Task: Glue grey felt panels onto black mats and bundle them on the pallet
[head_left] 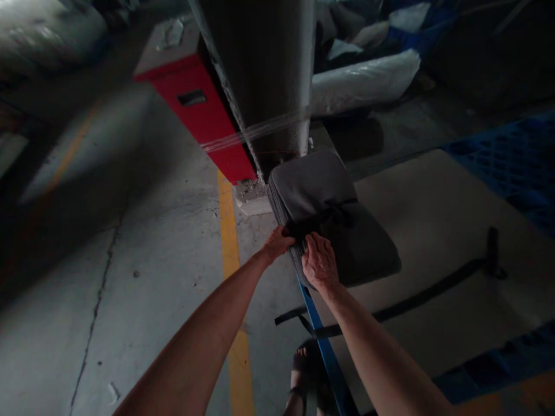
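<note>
A stack of dark grey folded fabric pieces (314,182) lies at the corner of a flat board (416,231). A black strap (310,224) runs across the stack and has a knot or bunched part on top. At the stack's left edge, my left hand (277,242) is closed on the strap. My right hand (319,261) rests on the near part of the stack beside the strap, fingers bent and close together; whatever lies under its fingertips is hidden. Another black strap (429,297) stretches over the board below my right forearm, its end hanging past the left edge.
A blue pallet (498,167) shows around the board. Behind the stack stands a pillar (277,69) with a red box (202,112) bound to it by clear wrap. A plastic-wrapped roll (368,81) lies beyond. A yellow line (229,231) marks the concrete floor.
</note>
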Demonstrator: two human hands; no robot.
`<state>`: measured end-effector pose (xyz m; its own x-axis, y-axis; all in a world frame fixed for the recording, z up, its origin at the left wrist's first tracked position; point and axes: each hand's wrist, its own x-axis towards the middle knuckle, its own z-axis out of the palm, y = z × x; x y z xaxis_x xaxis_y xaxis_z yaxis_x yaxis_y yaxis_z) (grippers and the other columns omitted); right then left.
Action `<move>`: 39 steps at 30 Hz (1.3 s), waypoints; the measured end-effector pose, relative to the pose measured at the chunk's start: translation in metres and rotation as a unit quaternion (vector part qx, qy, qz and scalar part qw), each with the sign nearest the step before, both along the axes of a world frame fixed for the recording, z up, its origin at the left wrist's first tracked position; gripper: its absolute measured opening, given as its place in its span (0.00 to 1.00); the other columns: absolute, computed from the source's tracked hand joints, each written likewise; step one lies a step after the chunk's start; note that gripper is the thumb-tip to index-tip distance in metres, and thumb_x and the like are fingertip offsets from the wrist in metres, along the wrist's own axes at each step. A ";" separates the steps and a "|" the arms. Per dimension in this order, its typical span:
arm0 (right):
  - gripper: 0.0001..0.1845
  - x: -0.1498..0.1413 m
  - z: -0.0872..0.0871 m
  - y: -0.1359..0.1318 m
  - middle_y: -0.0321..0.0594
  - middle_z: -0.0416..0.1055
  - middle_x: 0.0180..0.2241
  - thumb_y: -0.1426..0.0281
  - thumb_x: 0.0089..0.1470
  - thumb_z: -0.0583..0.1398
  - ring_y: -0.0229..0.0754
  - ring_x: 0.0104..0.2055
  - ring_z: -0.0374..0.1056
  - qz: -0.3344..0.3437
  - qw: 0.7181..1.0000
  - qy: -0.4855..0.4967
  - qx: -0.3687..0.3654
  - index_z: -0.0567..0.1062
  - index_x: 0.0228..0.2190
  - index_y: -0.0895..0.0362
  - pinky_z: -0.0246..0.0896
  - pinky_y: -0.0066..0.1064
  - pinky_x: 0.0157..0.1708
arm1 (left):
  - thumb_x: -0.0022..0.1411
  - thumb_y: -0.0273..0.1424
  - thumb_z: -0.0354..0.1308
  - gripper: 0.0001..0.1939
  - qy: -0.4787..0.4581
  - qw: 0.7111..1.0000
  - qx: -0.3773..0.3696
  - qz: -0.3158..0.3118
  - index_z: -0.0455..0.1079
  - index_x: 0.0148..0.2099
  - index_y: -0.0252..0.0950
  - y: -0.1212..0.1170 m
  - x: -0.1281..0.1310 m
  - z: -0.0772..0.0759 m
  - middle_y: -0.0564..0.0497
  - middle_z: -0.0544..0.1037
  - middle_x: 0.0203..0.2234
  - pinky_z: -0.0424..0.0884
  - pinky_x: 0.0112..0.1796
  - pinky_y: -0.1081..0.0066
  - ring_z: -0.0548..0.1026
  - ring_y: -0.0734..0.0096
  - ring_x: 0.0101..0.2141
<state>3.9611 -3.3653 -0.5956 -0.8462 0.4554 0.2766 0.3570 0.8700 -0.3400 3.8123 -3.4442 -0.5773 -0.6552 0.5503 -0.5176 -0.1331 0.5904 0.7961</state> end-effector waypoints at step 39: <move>0.22 -0.003 0.016 0.002 0.38 0.70 0.58 0.75 0.59 0.57 0.52 0.59 0.56 0.027 0.999 -0.017 -0.019 0.76 0.54 0.59 0.56 0.44 0.60 | 0.68 0.41 0.57 0.18 0.021 0.995 -0.047 0.088 0.67 0.32 0.33 0.040 -0.018 0.001 0.55 0.67 0.24 0.66 0.28 0.72 0.66 0.75 0.25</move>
